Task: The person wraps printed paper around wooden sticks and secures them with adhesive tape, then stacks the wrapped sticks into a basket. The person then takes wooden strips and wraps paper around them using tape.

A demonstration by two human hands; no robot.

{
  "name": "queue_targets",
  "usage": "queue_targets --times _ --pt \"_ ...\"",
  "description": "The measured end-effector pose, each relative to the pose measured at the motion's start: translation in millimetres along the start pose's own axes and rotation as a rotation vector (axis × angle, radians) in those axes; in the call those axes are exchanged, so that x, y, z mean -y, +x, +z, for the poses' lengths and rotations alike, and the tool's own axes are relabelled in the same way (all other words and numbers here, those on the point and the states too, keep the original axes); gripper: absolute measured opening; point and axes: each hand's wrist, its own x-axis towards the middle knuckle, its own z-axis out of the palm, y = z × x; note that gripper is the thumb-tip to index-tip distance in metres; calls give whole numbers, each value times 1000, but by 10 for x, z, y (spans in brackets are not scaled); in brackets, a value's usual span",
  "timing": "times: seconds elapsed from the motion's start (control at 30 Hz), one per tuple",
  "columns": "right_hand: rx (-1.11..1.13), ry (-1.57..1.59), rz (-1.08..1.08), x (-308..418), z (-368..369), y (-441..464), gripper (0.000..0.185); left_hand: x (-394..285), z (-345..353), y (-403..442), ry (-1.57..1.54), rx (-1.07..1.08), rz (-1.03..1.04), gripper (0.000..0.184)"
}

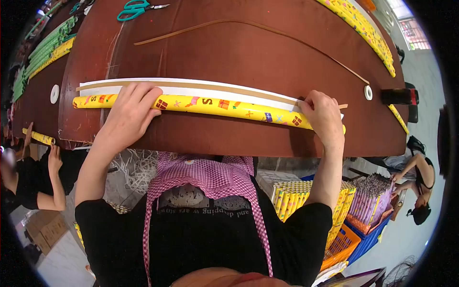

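Along the brown table's near edge, a long yellow gift-printed paper roll lies clasped under the left hand, its right end beneath the right hand, which pinches a flat tan strip.

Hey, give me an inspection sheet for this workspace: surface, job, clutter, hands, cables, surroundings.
Surface: brown-red table, scuffed toward the left.
Job's things: yellow printed roll with a white edge; a straight brown strip lies along that edge.
Clutter: teal scissors, bowed brown strip, white ring near its right end, white shreds below the table.
Hands: left hand on the roll; right hand at the white edge; exact grips unclear.
Cables: nothing seen.
Surroundings: co-worker at left, another at right; orange crate at lower right.
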Motion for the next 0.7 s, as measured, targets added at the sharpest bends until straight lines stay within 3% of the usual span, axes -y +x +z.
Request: queue_targets --times 0.2,0.4,0.7 --pt "-63 14 13 22 59 -17 21 -12 21 322 -72 -21 174 37" --pt "-91 18 11 19 55 -29 20 -14 68 737 9 147 427 46" --pt "-115 9 0 -8 80 -39 18 -179 105 1151 44 277 577 53"
